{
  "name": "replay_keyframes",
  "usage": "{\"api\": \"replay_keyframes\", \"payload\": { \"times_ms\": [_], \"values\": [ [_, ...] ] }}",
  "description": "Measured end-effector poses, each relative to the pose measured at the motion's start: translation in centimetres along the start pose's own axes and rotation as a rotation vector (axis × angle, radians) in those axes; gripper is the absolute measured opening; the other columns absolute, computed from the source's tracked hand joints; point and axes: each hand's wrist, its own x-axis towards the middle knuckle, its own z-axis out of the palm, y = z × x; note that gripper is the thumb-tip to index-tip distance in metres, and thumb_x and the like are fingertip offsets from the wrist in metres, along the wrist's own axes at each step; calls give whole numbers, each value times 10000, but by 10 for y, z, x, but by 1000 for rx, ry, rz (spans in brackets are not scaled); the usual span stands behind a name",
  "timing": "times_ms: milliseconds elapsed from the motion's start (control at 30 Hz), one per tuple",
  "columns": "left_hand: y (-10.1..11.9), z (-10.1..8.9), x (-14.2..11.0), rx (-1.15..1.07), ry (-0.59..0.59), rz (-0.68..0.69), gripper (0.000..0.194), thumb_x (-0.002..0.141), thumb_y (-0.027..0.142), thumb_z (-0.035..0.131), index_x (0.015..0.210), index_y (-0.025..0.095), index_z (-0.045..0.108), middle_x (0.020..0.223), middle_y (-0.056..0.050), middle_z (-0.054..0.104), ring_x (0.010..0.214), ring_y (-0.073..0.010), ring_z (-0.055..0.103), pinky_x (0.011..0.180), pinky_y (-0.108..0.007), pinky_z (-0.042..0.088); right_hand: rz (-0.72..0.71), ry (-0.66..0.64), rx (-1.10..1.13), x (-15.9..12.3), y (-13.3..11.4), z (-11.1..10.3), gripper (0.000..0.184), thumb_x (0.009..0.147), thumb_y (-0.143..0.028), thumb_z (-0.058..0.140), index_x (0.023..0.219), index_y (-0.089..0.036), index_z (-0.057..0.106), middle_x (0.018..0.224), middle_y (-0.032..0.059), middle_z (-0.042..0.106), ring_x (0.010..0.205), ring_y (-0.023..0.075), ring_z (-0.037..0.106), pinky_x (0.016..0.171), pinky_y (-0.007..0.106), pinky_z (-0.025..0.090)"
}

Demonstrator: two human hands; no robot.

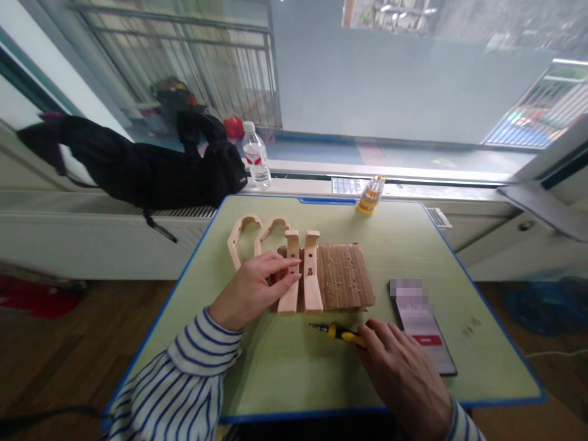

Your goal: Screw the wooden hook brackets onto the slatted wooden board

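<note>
Slatted wooden panel: it lies flat on the green tabletop, in front of you; its right part is uncovered.
Left bracket: this pale wooden piece lies across the panel's left part, under your fingers.
Right bracket: its twin lies beside it, with dark spots along it; you cannot tell holes from seated screws.
Curved wooden pieces: two lie beyond your left hand, apart from the right bracket.
Left hand: yours reaches over the left bracket, thumb and forefinger slightly apart at the tips; whether they pinch anything cannot be told.
Right hand: yours is closed around the yellow-and-black screwdriver, its tip clear of both brackets.
Phone: it lies beside your right hand.
Progress: both brackets appear positioned, but fastening is unconfirmed; the curved pieces look unattached.
</note>
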Motion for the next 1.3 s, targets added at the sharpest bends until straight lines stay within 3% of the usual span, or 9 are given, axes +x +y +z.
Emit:
{"api": "replay_keyframes", "payload": {
  "times_ms": [200,333,533,767,933,1067,1300],
  "values": [
    [-8,0,13,-22,-19,1,312,852,381,538,1062,183,656,888,-40,607,714,-121,567,637,-256,495,60,74,308,-14,12,-15,128,886,-262,458,941,-182,541,732,18,635,612,124,619,567,231,493],
    [-18,1,16,-13,-4,66,275,839,352,565,1041,198,668,1024,-58,620,953,-173,581,871,-358,489,152,153,394,-19,22,-28,172,835,-297,543,969,-190,537,666,-11,639,527,108,609,497,184,498],
    [-28,-2,21,-27,-99,182,264,887,278,501,1100,211,642,1166,-66,621,1133,-191,524,993,-431,426,261,197,504,-15,37,-53,197,848,-269,529,1035,-208,513,771,-6,689,586,110,657,507,132,516],
    [-41,1,27,9,-178,268,305,897,272,494,1173,205,604,1241,-56,597,1235,-198,464,1052,-425,394,309,252,462,22,34,-76,177,843,-338,538,995,-248,545,741,-33,692,536,105,645,445,124,494],
    [-45,2,26,50,-192,276,301,912,235,461,1174,211,608,1263,-32,584,1278,-195,413,1066,-418,387,283,153,463,53,27,-80,219,853,-373,522,1030,-243,507,662,-44,646,365,71,527,321,134,409],
    [-48,1,26,82,-178,295,299,908,228,475,1179,219,604,1239,-21,603,1260,-190,419,1041,-411,411,178,130,376,78,24,-82,226,862,-381,521,1042,-247,500,758,-8,651,552,103,617,415,147,447],
    [-47,-3,27,186,-155,304,299,912,253,479,1187,239,594,1211,8,624,1197,-214,441,1005,-458,381,25,134,363,119,11,-79,161,889,-341,478,998,-224,478,720,-15,610,496,73,524,456,173,427]
  ]
}}
